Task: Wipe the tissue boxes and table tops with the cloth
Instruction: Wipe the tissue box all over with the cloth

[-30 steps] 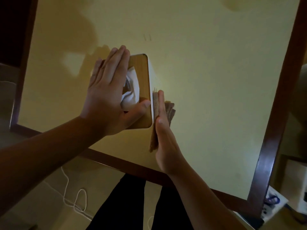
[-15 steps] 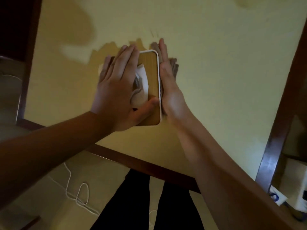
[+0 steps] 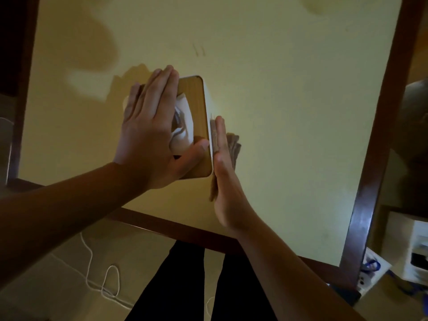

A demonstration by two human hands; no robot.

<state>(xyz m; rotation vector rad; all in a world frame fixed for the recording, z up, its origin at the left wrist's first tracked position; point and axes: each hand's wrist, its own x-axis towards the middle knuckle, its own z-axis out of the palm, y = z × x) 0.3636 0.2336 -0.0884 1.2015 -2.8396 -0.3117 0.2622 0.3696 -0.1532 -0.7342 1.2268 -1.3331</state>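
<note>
Pale yellow and dimly lit, the table (image 3: pixel 289 112) has a dark wooden rim along its near and right edges, and soft shadows fall across its far left part. Near the middle stands the box (image 3: pixel 199 126), white-walled with a wood-grain top, and a white tissue (image 3: pixel 184 126) sticks up from its slot. The left hand (image 3: pixel 150 135) lies flat over the top of the box, fingers straight and close together, pointing away, with the thumb stretched across the near part of the lid. The right hand (image 3: pixel 223 181) stands on edge with straight fingers and presses the cloth (image 3: pixel 232 148), a brownish folded rag, against the box's right wall; folds of it bulge out on the far side of the palm, and its lower edge hangs beside the box's near corner. Below the table edge are dark trouser legs (image 3: pixel 183 286) and a white cord (image 3: pixel 104 281) looped on the floor. At the lower right, beyond the rim, sit white packages (image 3: pixel 414 251), blurred; any print on them cannot be read, and no writing shows on the box.
</note>
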